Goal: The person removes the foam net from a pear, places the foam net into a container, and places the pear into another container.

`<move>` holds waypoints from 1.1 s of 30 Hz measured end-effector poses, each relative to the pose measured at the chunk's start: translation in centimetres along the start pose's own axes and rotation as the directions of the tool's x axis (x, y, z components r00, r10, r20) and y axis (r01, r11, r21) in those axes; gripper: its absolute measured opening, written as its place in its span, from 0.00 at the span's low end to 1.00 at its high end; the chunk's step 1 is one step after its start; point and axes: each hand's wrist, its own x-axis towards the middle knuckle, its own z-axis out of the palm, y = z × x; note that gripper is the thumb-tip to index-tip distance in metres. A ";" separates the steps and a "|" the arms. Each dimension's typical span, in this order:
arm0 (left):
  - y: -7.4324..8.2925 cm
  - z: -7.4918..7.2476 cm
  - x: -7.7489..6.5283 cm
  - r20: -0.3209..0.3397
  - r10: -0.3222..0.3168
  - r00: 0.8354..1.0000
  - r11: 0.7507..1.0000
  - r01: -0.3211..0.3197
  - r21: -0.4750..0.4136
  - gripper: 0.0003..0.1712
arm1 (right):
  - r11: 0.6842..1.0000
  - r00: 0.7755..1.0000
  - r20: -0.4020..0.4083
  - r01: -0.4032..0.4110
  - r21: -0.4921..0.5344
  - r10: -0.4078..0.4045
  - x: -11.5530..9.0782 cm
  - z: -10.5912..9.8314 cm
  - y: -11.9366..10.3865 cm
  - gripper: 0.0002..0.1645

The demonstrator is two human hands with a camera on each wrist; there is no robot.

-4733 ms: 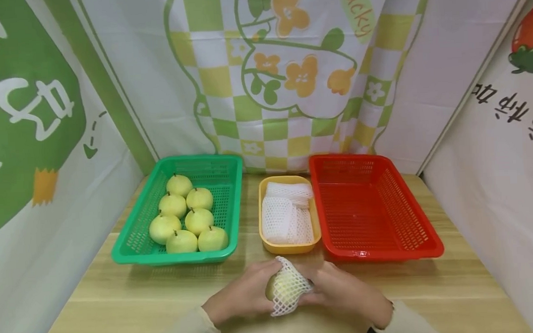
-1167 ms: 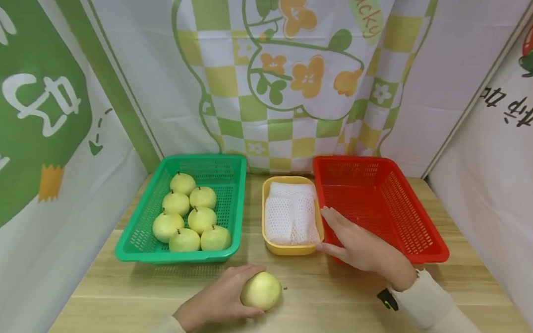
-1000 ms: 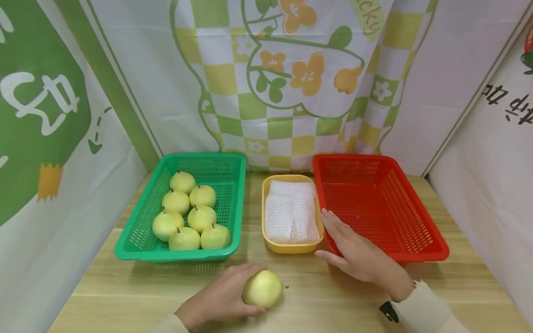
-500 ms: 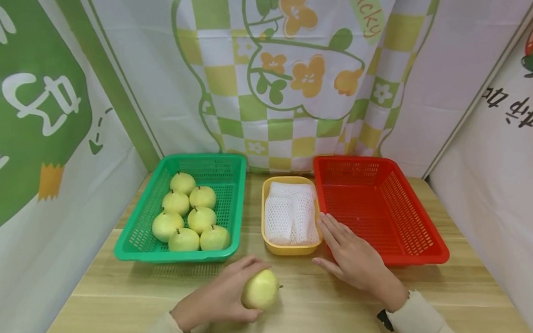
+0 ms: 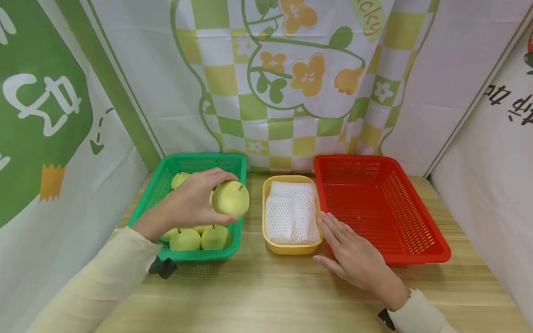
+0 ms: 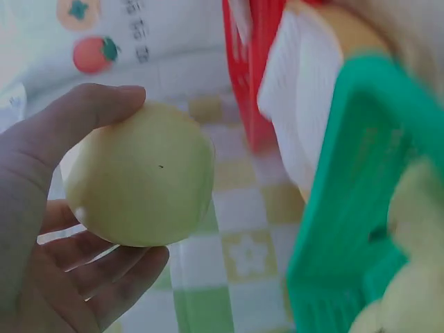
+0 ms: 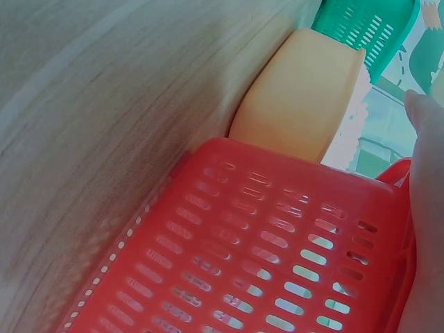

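My left hand (image 5: 192, 202) holds a round yellow-green pear (image 5: 232, 199) above the right side of the green basket (image 5: 194, 257), thumb on one side and fingers on the other. The pear is bare, its short stem showing. In the left wrist view, the fingers curve under the pear (image 6: 142, 177). Several more pears (image 5: 185, 239) lie in the green basket, partly hidden by the hand. My right hand (image 5: 357, 259) lies with straight fingers at the near left corner of the red basket (image 5: 362, 207), fingertips close to the yellow container (image 5: 292, 250).
White foam net sleeves (image 5: 291, 212) lie folded in the yellow container, which stands between the two baskets. The red basket has nothing in it. A checked cloth (image 5: 299, 100) hangs behind, and printed side walls flank the wooden table (image 5: 272, 305).
Earlier both hands held a pear in a foam net; later the left held it bare. Since half a second ago, the left hand has carried it up and left over the green basket.
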 end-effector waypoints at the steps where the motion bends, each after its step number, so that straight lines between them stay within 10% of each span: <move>1: -0.8 -0.5 0.8 0.008 -0.033 0.999 0.999 0.033 0.015 0.42 | 1.000 1.000 -0.002 0.001 -0.003 -0.001 0.0 0.1 0.0 0.52; 7: -6.4 -0.8 4.5 0.072 -0.228 0.971 0.973 0.225 0.059 0.42 | 1.000 0.999 -0.033 0.017 -0.015 -0.018 0.0 0.4 0.1 0.51; 17: -13.9 3.2 7.2 0.191 -0.381 0.905 0.925 0.374 0.069 0.41 | 1.000 0.999 -0.040 0.023 -0.013 -0.023 0.4 0.5 -0.5 0.51; 33: -14.9 5.0 7.0 0.358 -0.575 0.735 0.817 0.539 0.205 0.50 | 1.000 1.000 0.000 0.008 0.015 -0.008 0.5 0.2 -1.0 0.51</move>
